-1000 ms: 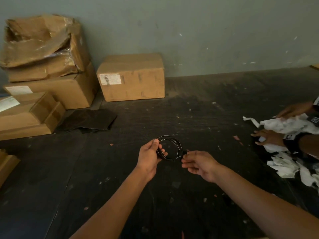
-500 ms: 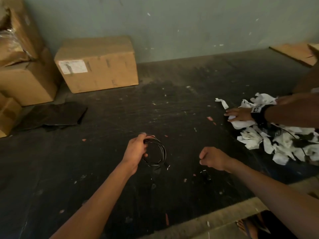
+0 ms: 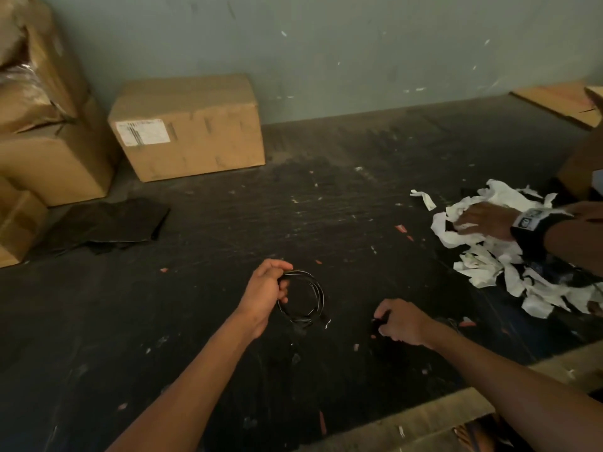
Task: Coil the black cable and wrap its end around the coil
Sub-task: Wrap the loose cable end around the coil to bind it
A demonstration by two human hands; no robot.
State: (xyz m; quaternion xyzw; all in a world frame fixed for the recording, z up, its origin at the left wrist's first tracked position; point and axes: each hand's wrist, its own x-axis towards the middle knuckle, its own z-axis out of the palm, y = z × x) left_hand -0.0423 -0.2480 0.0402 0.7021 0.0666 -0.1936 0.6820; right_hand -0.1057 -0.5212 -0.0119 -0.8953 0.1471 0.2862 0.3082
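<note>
The black cable [image 3: 308, 300] is wound into a small round coil of several loops, hanging just above the dark table [image 3: 326, 216]. My left hand [image 3: 266, 290] is shut on the coil's left side. A short loose end with a pale glint sticks out at the coil's lower right. My right hand [image 3: 403, 321] rests low on the table, well to the right of the coil and apart from it. Its fingers are curled. A small dark shape sits at its fingertips, too dim to identify.
Cardboard boxes [image 3: 187, 125] stand at the back left against the wall, with black sheets [image 3: 104, 223] lying in front of them. Another person's hand [image 3: 486, 220] presses on a pile of torn white paper [image 3: 489, 256] at the right. The table's wooden front edge [image 3: 424, 419] is near me.
My right hand has let go of the coil and moved off to the right, down onto the table. My left hand keeps the coil. The view has shifted right.
</note>
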